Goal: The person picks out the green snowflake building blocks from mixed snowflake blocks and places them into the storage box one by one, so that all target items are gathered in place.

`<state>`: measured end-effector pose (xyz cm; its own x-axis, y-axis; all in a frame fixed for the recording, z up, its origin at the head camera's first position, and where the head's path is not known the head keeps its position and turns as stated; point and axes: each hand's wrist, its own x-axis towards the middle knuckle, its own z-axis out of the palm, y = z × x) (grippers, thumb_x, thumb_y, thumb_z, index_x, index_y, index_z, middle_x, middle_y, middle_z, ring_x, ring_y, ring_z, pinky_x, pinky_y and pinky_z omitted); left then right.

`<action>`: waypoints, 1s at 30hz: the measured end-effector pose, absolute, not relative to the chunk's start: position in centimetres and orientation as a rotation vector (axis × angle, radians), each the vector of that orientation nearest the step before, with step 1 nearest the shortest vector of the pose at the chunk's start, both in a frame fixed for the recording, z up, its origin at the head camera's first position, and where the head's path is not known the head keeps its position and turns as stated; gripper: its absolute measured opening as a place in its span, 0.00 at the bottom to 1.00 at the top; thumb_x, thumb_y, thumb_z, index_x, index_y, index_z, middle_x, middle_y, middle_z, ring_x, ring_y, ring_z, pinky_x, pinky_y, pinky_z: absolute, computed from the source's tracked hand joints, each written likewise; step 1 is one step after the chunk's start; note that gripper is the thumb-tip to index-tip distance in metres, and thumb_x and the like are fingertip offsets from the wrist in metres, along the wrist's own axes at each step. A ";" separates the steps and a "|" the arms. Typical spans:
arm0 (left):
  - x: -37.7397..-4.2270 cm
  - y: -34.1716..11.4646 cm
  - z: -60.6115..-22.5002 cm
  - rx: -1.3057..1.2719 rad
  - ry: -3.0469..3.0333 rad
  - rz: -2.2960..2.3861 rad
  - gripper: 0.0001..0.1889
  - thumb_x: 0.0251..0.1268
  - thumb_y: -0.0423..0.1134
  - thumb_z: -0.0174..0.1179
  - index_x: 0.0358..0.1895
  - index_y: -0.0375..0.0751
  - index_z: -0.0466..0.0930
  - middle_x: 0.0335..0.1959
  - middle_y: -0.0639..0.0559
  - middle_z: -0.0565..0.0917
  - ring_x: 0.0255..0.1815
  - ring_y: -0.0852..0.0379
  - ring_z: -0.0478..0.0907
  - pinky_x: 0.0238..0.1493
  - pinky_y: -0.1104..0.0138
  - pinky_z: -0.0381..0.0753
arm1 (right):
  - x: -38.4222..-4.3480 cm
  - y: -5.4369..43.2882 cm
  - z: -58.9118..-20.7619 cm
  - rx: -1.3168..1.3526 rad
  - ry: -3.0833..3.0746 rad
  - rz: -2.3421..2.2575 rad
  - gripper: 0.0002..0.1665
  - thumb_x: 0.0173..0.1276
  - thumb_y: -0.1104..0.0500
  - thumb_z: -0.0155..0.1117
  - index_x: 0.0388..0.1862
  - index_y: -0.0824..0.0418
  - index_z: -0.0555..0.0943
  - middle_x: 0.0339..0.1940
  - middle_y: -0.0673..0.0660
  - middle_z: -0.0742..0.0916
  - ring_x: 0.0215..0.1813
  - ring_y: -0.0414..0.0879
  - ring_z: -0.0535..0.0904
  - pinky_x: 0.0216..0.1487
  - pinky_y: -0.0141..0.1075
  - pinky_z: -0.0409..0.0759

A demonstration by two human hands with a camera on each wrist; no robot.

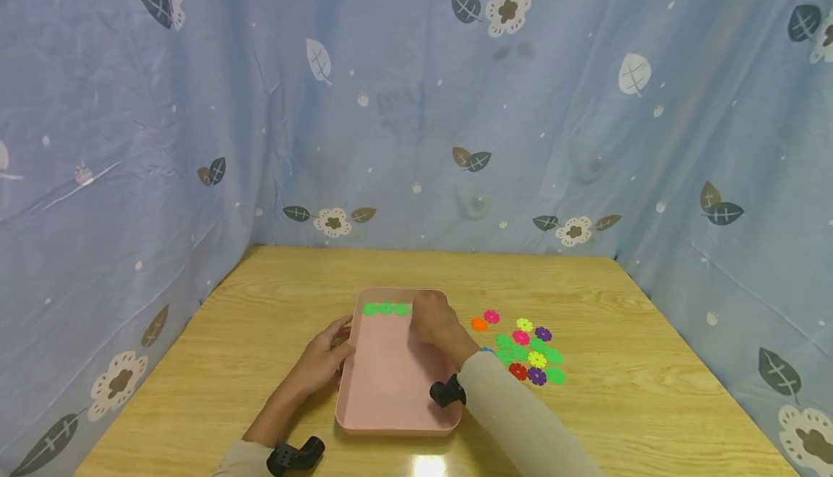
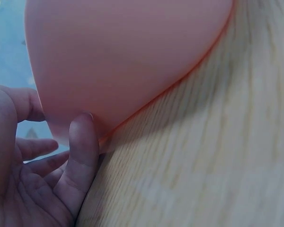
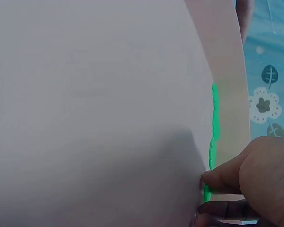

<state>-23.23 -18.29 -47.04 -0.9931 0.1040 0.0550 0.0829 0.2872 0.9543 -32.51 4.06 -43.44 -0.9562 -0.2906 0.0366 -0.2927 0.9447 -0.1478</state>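
Observation:
A pink tray (image 1: 384, 390) lies lengthwise on the wooden table. My left hand (image 1: 323, 356) holds its left wall, the thumb (image 2: 83, 137) against the outer side and the index finger at the rim. In the tray, along its far end, runs a row of green notched plastic discs (image 1: 386, 308), shaped like flowers. At the right end of that row my right hand (image 1: 437, 324) pinches another green disc (image 3: 207, 194) between thumb and fingertips, low by the tray's floor. In the head view, that hand hides the disc it pinches.
Right of the tray, several loose discs lie scattered on the table: green discs (image 1: 519, 353), a red disc (image 1: 518, 371), a purple disc (image 1: 536, 376), an orange disc (image 1: 479, 324), plus yellow and pink ones. The right forearm partly covers a blue one. A patterned blue curtain (image 1: 403, 101) surrounds the table.

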 end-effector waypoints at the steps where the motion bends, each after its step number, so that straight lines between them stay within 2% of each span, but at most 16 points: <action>1: -23.2 -18.3 -47.1 0.179 2.503 1.859 0.34 0.69 0.35 0.56 0.78 0.39 0.59 0.72 0.32 0.69 0.59 0.39 0.79 0.35 0.58 0.85 | -32.5 4.1 -43.5 0.470 -3.082 0.233 0.09 0.63 0.63 0.63 0.23 0.64 0.81 0.43 0.63 0.83 0.42 0.53 0.76 0.34 0.43 0.85; 4: -23.0 -18.3 -47.2 0.173 2.492 1.866 0.35 0.69 0.35 0.56 0.78 0.39 0.60 0.71 0.32 0.70 0.58 0.40 0.79 0.35 0.58 0.85 | -32.4 4.3 -43.6 0.499 -3.078 0.243 0.14 0.65 0.63 0.62 0.18 0.61 0.78 0.44 0.62 0.84 0.46 0.53 0.78 0.40 0.44 0.85; 7: -23.0 -18.2 -47.2 0.173 2.489 1.873 0.35 0.69 0.35 0.56 0.78 0.39 0.60 0.71 0.32 0.70 0.56 0.41 0.80 0.34 0.59 0.84 | -32.5 4.4 -43.6 0.537 -3.056 0.292 0.14 0.66 0.64 0.63 0.19 0.60 0.78 0.44 0.61 0.85 0.47 0.53 0.79 0.47 0.44 0.84; 9: -23.0 -18.2 -47.2 0.173 2.494 1.870 0.34 0.69 0.34 0.56 0.78 0.39 0.60 0.71 0.32 0.70 0.57 0.40 0.80 0.35 0.58 0.84 | -32.4 4.5 -43.5 0.565 -3.032 0.333 0.08 0.66 0.65 0.63 0.25 0.62 0.81 0.42 0.60 0.86 0.45 0.51 0.79 0.48 0.44 0.84; 12: -23.0 -18.3 -47.1 0.183 2.525 1.836 0.34 0.69 0.35 0.56 0.78 0.39 0.59 0.71 0.33 0.70 0.63 0.36 0.77 0.46 0.54 0.85 | -32.5 4.7 -43.3 0.612 -2.996 0.399 0.04 0.64 0.67 0.63 0.29 0.64 0.81 0.35 0.57 0.84 0.37 0.49 0.76 0.41 0.40 0.81; 15: -23.1 -18.3 -47.1 0.194 2.551 1.807 0.34 0.70 0.36 0.56 0.79 0.39 0.59 0.72 0.33 0.70 0.67 0.33 0.73 0.55 0.51 0.82 | -32.6 4.8 -43.2 0.634 -2.977 0.446 0.03 0.64 0.69 0.62 0.35 0.65 0.83 0.36 0.57 0.85 0.38 0.49 0.77 0.42 0.40 0.81; 19: -23.2 -18.3 -46.9 0.193 2.551 1.801 0.34 0.70 0.36 0.55 0.79 0.39 0.59 0.72 0.33 0.69 0.67 0.33 0.73 0.52 0.53 0.83 | -32.6 5.0 -43.1 0.655 -2.965 0.491 0.09 0.63 0.71 0.63 0.42 0.66 0.83 0.40 0.58 0.86 0.43 0.49 0.80 0.48 0.42 0.82; 22: -23.2 -18.3 -46.9 0.184 2.565 1.788 0.34 0.71 0.36 0.55 0.79 0.39 0.59 0.72 0.33 0.70 0.67 0.33 0.73 0.52 0.53 0.83 | -32.6 5.2 -43.0 0.674 -2.959 0.528 0.10 0.63 0.72 0.62 0.42 0.66 0.83 0.39 0.58 0.86 0.43 0.50 0.80 0.47 0.42 0.80; 26: -23.2 -18.3 -46.9 0.174 2.577 1.778 0.33 0.71 0.36 0.55 0.79 0.39 0.60 0.72 0.33 0.70 0.68 0.33 0.73 0.52 0.54 0.83 | -32.4 5.5 -42.8 0.660 -2.959 0.583 0.16 0.64 0.72 0.62 0.52 0.67 0.83 0.49 0.61 0.87 0.50 0.55 0.83 0.53 0.45 0.82; 30: -23.1 -18.3 -47.0 0.177 2.562 1.791 0.33 0.71 0.36 0.55 0.79 0.39 0.59 0.72 0.32 0.69 0.66 0.34 0.74 0.46 0.57 0.84 | -32.3 6.1 -42.3 0.648 -2.953 0.680 0.25 0.65 0.71 0.64 0.63 0.68 0.80 0.59 0.65 0.85 0.60 0.60 0.81 0.57 0.48 0.82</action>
